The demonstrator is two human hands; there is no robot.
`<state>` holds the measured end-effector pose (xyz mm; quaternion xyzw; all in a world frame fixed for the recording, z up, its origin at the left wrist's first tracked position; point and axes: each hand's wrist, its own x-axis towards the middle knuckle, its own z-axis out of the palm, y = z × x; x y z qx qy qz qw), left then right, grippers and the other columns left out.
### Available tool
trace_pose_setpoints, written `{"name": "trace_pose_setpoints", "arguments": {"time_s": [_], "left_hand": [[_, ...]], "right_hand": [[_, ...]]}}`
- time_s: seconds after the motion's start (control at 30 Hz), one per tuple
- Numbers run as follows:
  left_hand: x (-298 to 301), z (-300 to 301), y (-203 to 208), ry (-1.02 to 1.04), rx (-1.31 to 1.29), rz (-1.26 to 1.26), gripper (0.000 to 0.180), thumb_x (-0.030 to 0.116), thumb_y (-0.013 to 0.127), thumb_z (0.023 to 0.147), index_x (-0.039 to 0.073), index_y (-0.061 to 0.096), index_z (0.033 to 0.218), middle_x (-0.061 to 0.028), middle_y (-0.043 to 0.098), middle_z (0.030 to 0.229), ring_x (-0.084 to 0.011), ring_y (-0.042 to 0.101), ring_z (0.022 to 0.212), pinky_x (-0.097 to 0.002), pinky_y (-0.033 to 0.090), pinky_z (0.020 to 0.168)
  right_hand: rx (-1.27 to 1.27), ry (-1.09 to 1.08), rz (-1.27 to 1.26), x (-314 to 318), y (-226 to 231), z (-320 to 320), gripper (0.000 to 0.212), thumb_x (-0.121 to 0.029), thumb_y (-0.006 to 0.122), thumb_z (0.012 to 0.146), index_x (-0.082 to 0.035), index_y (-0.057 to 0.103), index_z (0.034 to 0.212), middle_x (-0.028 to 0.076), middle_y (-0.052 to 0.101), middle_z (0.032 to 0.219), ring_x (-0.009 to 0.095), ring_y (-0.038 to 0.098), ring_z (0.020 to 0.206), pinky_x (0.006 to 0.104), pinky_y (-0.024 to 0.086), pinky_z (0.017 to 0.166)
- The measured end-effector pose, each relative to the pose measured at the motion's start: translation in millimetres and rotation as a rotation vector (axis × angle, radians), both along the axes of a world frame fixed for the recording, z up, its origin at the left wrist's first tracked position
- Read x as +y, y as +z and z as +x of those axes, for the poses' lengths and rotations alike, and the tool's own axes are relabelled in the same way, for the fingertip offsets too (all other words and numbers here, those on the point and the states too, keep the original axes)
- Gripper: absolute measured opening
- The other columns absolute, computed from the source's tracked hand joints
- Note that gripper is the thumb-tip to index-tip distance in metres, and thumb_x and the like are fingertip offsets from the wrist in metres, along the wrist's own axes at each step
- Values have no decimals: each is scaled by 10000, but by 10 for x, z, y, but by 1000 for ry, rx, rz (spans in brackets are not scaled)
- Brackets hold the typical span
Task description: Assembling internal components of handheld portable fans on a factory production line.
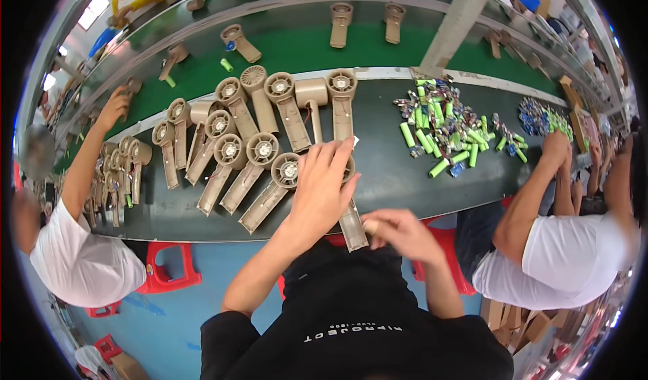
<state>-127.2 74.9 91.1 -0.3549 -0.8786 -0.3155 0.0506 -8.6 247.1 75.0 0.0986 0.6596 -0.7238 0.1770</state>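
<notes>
My left hand (325,181) lies over the round head of a tan handheld-fan housing (353,228), fingers and thumb gripping it near the table's front edge. The hand hides most of that head, while the hollow handle points toward me. Beside the handle's lower end is my right hand (401,235), its thumb and fingers drawn together. What it pinches, if anything, is too small to make out. Close by on the left, another open fan housing (266,201) shows its motor and spoked ring. Several more fan housings (233,103) lie grouped beyond it.
Green battery cells with small circuit boards (442,123) are heaped on the dark table (385,171) to the right. Beyond runs a green conveyor (297,36) carrying spaced fan housings, with a metal post (462,22). Co-workers in white sit on either side, by red stools (169,268).
</notes>
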Motion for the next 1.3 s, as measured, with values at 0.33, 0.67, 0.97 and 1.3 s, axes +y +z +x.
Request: {"name": "trace_pose_setpoints", "arguments": {"time_s": [0.33, 0.67, 0.97, 1.3], "left_hand": [[171, 48, -310, -96, 175, 44, 503, 100, 725, 809, 28, 552, 1276, -165, 500, 1300, -351, 456, 1255, -471, 384, 995], [-4, 82, -155, -18, 99, 157, 446, 196, 736, 846, 47, 598, 1243, -165, 523, 1294, -359, 439, 1295, -477, 356, 1017], [162, 88, 286, -197, -437, 886, 545, 76, 633, 935, 19, 452, 1446, -167, 626, 1243, -227, 597, 1123, -346, 466, 955], [-455, 364, 233, 43, -375, 433, 224, 51, 626, 920, 20, 683, 1134, -34, 653, 755, -76, 547, 601, -242, 428, 528]], "right_hand": [[680, -291, 1352, 936, -234, -1654, 261, -175, 694, 839, -65, 695, 1076, 123, 726, 965, 316, 695, 857, 418, 546, 729], [627, -683, 382, 977, 421, -1190, 288, -63, 684, 895, -3, 634, 1172, 108, 738, 1031, 29, 533, 616, 174, 390, 536], [688, -351, -133, 320, 553, -766, 185, -7, 644, 909, -36, 585, 1082, 159, 722, 1070, -22, 410, 481, 141, 253, 396], [458, -403, 55, -54, -118, -286, 172, -24, 623, 936, -6, 630, 1107, 101, 711, 1080, -8, 456, 544, 154, 368, 466]]}}
